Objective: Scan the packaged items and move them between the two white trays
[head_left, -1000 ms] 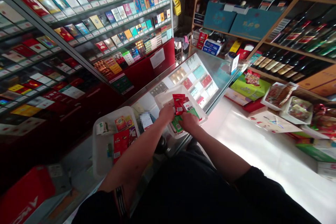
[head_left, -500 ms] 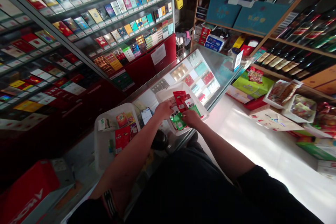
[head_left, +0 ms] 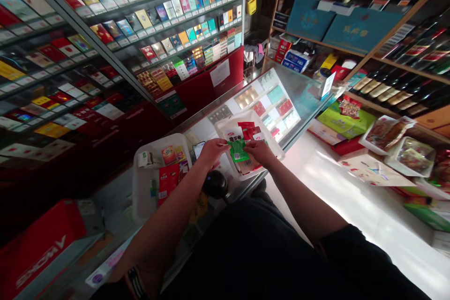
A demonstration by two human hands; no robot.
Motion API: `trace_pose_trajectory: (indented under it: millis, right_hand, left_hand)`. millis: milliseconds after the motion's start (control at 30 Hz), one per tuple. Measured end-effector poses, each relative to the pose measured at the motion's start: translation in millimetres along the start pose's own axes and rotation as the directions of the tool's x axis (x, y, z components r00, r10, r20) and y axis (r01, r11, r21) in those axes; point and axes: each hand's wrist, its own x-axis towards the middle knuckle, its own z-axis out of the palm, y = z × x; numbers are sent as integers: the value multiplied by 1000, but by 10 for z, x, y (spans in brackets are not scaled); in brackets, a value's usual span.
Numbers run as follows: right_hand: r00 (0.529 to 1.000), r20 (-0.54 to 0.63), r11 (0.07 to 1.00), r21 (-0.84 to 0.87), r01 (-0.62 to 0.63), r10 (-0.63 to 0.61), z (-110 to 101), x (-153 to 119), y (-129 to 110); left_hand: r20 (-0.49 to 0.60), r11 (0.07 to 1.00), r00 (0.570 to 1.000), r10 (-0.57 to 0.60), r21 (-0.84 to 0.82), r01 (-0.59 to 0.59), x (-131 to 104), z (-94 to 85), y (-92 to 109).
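Observation:
My left hand (head_left: pixel 213 151) and my right hand (head_left: pixel 261 152) pinch opposite edges of a green-and-white snack packet (head_left: pixel 239 153), left and right. It is above a white plastic tray (head_left: pixel 276 151) on the glass counter. Red snack packets (head_left: pixel 247 125) lie in the tray behind it, and another white-topped packet is partly hidden by my right hand. Left of my left forearm, a second white tray (head_left: pixel 139 197) holds a red packet (head_left: pixel 168 179), an orange packet (head_left: pixel 168 154) and other small packages. A phone (head_left: pixel 198 149) lies beside my left hand, partly covered.
A black rounded device (head_left: pixel 215 184) sits at the counter's near edge. The glass counter (head_left: pixel 309 91) runs away to the upper right. Cigarette shelves (head_left: pixel 168 28) line the left; wine bottles (head_left: pixel 390 86) and boxes fill the right. A red box (head_left: pixel 42 239) stands lower left.
The green-and-white packet is now raised between both hands, its front facing up. My left hand has moved from over the red packets to the packet's left edge. The view shifted slightly.

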Motion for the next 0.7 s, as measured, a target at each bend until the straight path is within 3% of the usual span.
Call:
trace_pose_trajectory:
  millis: [167, 400, 567, 700]
  right_hand:
    - [998, 51, 990, 134, 39, -46, 177, 90, -210]
    - [966, 144, 965, -121, 232, -214, 514, 169, -529]
    - [918, 167, 893, -222, 391, -360, 777, 217, -588]
    - [913, 173, 873, -272, 406, -371, 938, 270, -533]
  left_hand:
    - [-43, 996, 996, 82, -28, -83, -166, -267, -47]
    - [-113, 975, 978, 177, 153, -159, -334, -660, -300]
    - [-162, 973, 973, 165, 188, -134, -473, -754, -533]
    - [-201, 976, 972, 119, 204, -78, -542, -743, -675]
